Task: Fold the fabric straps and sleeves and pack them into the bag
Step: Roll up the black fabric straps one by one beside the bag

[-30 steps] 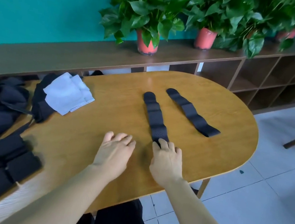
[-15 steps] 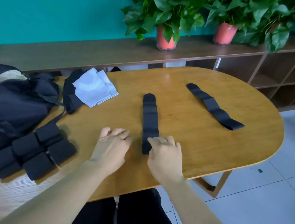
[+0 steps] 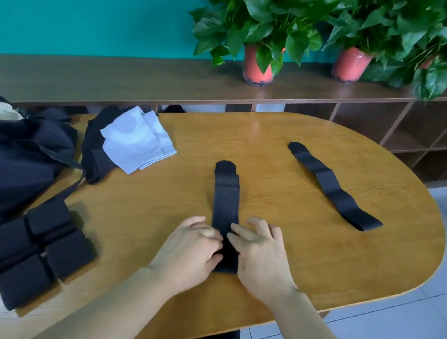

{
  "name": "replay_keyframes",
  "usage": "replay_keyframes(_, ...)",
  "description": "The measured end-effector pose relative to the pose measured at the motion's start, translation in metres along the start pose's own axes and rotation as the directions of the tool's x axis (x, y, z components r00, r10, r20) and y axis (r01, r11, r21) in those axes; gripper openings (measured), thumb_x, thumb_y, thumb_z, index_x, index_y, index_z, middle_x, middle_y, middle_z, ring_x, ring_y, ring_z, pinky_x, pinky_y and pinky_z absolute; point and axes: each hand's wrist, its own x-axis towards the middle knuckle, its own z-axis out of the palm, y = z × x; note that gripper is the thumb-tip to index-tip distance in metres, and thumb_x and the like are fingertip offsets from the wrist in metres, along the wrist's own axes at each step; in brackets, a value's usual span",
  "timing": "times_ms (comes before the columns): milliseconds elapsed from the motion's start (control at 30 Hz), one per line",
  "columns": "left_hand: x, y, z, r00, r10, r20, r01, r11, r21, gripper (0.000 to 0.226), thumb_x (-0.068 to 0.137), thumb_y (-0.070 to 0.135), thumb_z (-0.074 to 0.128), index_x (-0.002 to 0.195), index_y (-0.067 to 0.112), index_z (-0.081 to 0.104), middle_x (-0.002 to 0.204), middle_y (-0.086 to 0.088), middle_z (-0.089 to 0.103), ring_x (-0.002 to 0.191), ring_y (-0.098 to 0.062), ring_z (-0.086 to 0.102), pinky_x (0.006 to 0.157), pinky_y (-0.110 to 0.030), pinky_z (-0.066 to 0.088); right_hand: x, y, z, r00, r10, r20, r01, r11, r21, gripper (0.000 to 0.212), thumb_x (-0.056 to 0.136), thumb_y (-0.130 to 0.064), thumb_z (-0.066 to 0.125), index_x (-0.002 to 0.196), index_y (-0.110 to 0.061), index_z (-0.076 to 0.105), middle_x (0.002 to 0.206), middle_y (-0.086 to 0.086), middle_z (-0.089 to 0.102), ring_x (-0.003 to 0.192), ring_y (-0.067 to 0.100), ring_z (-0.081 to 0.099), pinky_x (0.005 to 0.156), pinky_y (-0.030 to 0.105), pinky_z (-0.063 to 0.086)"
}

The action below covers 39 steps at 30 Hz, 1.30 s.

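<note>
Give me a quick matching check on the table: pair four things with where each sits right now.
Things:
1 perforated strap
2 wavy strap
3 white cloth
4 dark bag

Places:
a alone toward the right end of the table
b at the table's left end
c between the left hand and right hand
d lying on dark fabric beside the bag

Pairs: 1-c; 2-a; 3-d; 4-b
</note>
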Motion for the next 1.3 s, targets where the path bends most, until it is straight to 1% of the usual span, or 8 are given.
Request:
replay_keyframes(167,-0.001,-0.011,0.004,0.999,0.012,0.045,-0.013,1.000,0.020,0.017,0.083,0.034,0.066,0.090,0.023,0.076,0.098,0.010,0.072,0.103,-0.005,0.064,0.116,-0.029,0.005,0.033,0.004,0.004,0.987,-0.009,0.159,0.014,1.000,-0.027,0.033,0.074,-0.009,0.052,0.101,-0.020,0.068,0.114,-0.008,0.065,0.118,0.028,0.049,0.085,0.037,0.037)
replay_keyframes(333,-0.002,-0.016,-0.005,0.995,-0.001,0.102,0.005,0.999,-0.043,0.027,0.095,0.034,0.053,0.109,0.021,0.072,0.125,0.010,0.063,0.126,0.003,0.047,0.113,-0.025,-0.018,0.075,0.010,0.011,0.965,0.002,0.261,0.019,0.997,-0.075,0.045,0.089,-0.012,0.045,0.132,-0.023,0.048,0.143,-0.008,0.043,0.134,0.026,0.024,0.100,0.037,0.026)
replay_keyframes(500,-0.009,-0.018,-0.008,0.991,-0.034,0.129,0.043,0.997,-0.063,0.031,0.098,0.035,0.045,0.112,0.022,0.068,0.133,0.011,0.057,0.131,0.009,0.037,0.108,-0.024,-0.027,0.105,0.006,0.018,0.951,0.027,0.309,0.018,0.990,-0.142,0.047,0.087,-0.011,0.044,0.132,-0.026,0.045,0.140,-0.008,0.043,0.129,0.024,0.026,0.099,0.037,0.028)
replay_keyframes(900,-0.029,-0.014,-0.027,0.960,-0.128,0.248,0.128,0.992,0.016,0.038,0.100,0.042,0.036,0.123,0.026,0.062,0.142,0.013,0.048,0.132,0.007,0.035,0.114,-0.036,-0.021,0.124,-0.011,0.015,0.924,0.032,0.380,0.049,0.978,-0.201,0.052,0.088,-0.010,0.042,0.137,-0.026,0.040,0.140,-0.005,0.044,0.131,0.025,0.025,0.101,0.037,0.028)
replay_keyframes(1033,-0.036,-0.023,-0.033,0.987,-0.105,0.124,0.112,0.993,-0.049,0.028,0.097,0.037,0.045,0.109,0.028,0.069,0.123,0.017,0.062,0.123,0.004,0.047,0.112,-0.031,-0.023,0.112,-0.016,-0.004,0.955,0.033,0.295,-0.032,0.999,-0.010,0.064,0.086,-0.002,0.044,0.145,-0.022,0.029,0.148,-0.002,0.038,0.141,0.021,0.015,0.106,0.035,0.024)
replay_keyframes(1133,-0.049,-0.032,-0.037,0.990,-0.142,-0.020,0.140,0.986,-0.092,0.030,0.084,0.022,0.053,0.107,0.028,0.071,0.113,0.016,0.067,0.115,-0.002,0.056,0.117,-0.035,-0.004,0.089,-0.017,-0.026,0.992,0.020,0.126,-0.038,0.989,0.144,0.066,0.084,0.004,0.041,0.145,-0.021,0.034,0.146,-0.002,0.043,0.141,0.016,0.016,0.102,0.032,0.023)
replay_keyframes(1200,-0.057,-0.032,-0.042,0.987,-0.158,-0.002,0.157,0.983,-0.090,0.046,0.078,0.021,0.046,0.118,0.028,0.066,0.122,0.015,0.063,0.121,-0.001,0.051,0.118,-0.034,-0.003,0.065,-0.021,-0.041,0.997,0.042,0.058,-0.055,0.965,0.255,0.067,0.083,0.009,0.041,0.144,-0.019,0.039,0.138,0.001,0.051,0.139,0.015,0.023,0.100,0.031,0.022)
replay_keyframes(1300,-0.065,-0.023,-0.046,0.986,-0.151,0.066,0.157,0.983,-0.091,0.062,0.075,0.027,0.045,0.137,0.028,0.050,0.138,0.014,0.052,0.133,0.000,0.036,0.117,-0.032,-0.008,0.024,-0.030,-0.054,0.994,0.078,0.075,-0.101,0.919,0.381,0.070,0.081,0.011,0.043,0.142,-0.022,0.044,0.135,0.005,0.048,0.128,0.015,0.041,0.105,0.032,0.019)
